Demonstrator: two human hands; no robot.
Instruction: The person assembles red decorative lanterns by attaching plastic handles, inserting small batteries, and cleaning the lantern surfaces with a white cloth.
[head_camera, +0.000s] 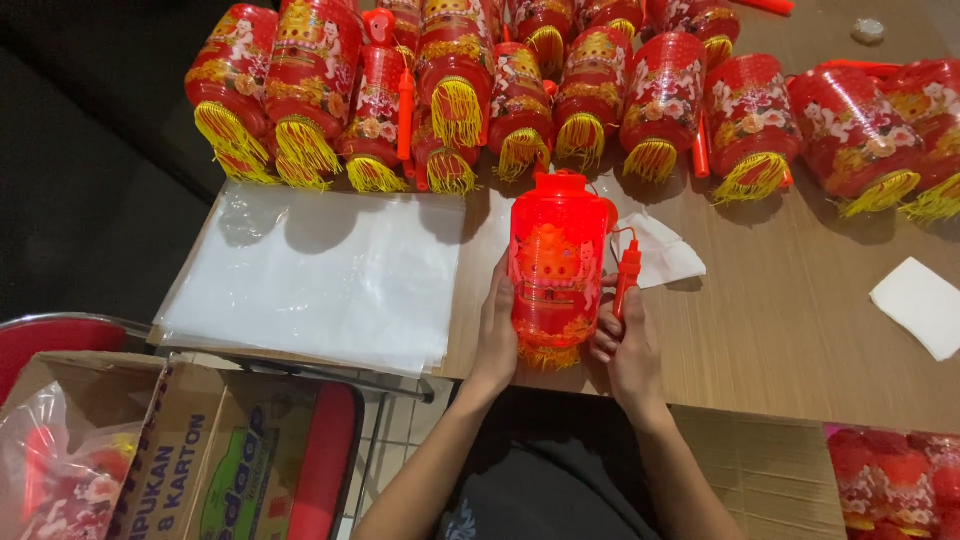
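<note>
A glowing red plastic lantern with gold pictures and a yellow tassel at its bottom stands upright on the wooden table, near its front edge. My left hand presses its left side. My right hand cups its lower right side. A red stick handle on a thin cord hangs at the lantern's right, just above my right fingers.
Several red lanterns with yellow tassels lie in a row across the back. A stack of clear plastic sheets lies at left. White papers lie at right. A cardboard box sits on a red chair below left.
</note>
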